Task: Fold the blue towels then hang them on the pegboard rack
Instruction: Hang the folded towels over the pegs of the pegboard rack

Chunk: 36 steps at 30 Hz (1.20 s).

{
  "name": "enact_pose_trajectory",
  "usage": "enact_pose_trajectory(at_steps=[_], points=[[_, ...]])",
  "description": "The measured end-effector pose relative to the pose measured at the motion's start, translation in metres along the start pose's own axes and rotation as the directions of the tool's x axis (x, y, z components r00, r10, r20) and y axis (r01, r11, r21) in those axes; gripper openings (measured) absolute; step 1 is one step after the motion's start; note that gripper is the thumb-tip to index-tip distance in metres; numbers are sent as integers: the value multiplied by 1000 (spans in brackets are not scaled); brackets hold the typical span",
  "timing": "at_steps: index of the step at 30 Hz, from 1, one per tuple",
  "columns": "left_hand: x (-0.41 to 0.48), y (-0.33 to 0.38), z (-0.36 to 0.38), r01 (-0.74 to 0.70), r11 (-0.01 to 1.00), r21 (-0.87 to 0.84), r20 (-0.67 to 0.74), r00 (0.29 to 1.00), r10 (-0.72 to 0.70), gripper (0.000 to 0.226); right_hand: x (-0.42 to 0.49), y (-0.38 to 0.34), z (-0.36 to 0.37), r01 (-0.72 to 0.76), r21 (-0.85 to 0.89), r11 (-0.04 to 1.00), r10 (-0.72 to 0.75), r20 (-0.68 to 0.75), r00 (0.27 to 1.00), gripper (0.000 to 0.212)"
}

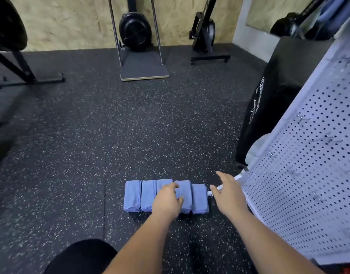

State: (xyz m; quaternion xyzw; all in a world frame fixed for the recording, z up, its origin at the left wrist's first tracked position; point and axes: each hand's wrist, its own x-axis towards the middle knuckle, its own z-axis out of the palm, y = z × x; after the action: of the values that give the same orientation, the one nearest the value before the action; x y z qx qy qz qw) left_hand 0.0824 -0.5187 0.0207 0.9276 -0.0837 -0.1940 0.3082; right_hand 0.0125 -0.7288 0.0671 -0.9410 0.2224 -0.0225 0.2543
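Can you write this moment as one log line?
blue towels: folded, row on floor | left hand: on the row, grip unclear | right hand: open, near pegboard rack

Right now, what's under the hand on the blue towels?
The left hand covers most of the third of five folded blue towels and the fourth's edge. Whether its fingers grip one is hidden. Under the towels lies speckled floor.
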Motion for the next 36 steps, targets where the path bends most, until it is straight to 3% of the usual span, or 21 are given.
enact_pose_trajectory(at_steps=[6,14,26,29,32,36], points=[[27,-30,27,58,998,33,46,997,-59,47,43,16,67,-26,-28,999,31,209,977,62],[60,-69,61,139,989,38,72,987,-142,52,104,25,145,15,-95,995,23,386,922,68],[85,-75,114,127,991,40,120,984,-131,59,152,30,214,135,-220,966,-11,489,872,67],[84,-74,117,128,991,31,103,986,-131,56,154,28,216,101,-243,965,26,470,882,54],[78,-69,117,111,993,38,72,991,-113,53,143,22,206,16,-171,985,67,468,881,50],[59,-54,113,37,998,-58,47,998,-34,66,113,13,172,-144,111,983,82,435,897,43]])
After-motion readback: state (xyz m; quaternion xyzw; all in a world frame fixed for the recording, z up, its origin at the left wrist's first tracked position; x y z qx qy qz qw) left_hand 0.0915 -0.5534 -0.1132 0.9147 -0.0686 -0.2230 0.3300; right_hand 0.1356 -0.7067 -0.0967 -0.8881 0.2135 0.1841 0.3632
